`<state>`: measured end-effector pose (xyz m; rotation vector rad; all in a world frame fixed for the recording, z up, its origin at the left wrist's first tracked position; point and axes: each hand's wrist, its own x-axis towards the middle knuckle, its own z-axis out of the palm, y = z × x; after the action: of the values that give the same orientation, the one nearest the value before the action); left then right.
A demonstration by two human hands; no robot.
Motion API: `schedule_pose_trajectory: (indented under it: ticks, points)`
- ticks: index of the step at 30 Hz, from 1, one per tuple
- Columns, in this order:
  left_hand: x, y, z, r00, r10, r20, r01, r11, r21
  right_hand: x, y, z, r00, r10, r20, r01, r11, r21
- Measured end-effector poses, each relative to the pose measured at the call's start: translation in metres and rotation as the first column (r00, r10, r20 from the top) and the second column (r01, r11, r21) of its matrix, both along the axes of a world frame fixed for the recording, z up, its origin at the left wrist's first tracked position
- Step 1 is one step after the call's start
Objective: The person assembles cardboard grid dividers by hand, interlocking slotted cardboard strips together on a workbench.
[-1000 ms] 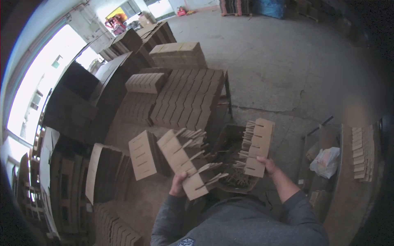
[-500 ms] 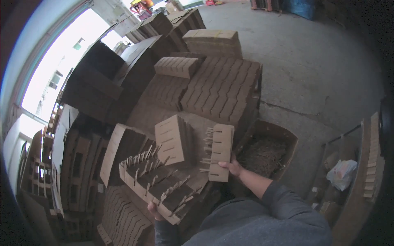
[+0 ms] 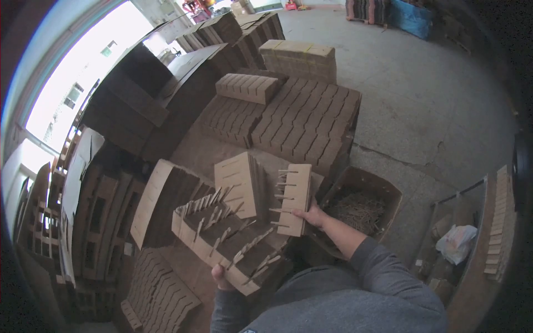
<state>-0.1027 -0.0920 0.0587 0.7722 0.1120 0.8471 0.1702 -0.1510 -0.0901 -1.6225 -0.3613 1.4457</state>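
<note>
Hands apart, both loaded

Left hand [image 3: 221, 275] clamped on a slotted cardboard stack [image 3: 210, 253] near one end, strips [image 3: 239, 257] bristling out; right hand [image 3: 312, 216] clamped on a shorter stack [image 3: 295, 194] beside the scrap bin [image 3: 383, 191]. Risk: off-centre left grip could let its stack splay; jutting strips might snag the standing stack [image 3: 236, 176] behind.

Brown table [image 3: 191, 144]; far: notched cardboard rows [image 3: 311, 114]; nearer: slotted cardboard stack [image 3: 234, 173]

Grey top [image 3: 344, 311], grey sleeves [image 3: 388, 275], bare fingers [image 3: 300, 213]
</note>
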Motion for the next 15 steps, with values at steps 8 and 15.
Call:
schedule_pose_trajectory:
  ticks: [8,15]
  points:
    - [0.039,-0.011,-0.013,0.968,0.049,-0.248,-0.048,0.999,0.009,0.001,-0.075,0.130,0.931,0.129,0.342,-0.189,0.971,0.148]
    - [0.101,-0.048,0.002,0.870,0.021,-0.492,0.053,0.989,0.136,-0.013,-0.127,0.142,0.889,0.109,0.444,-0.247,0.932,0.266]
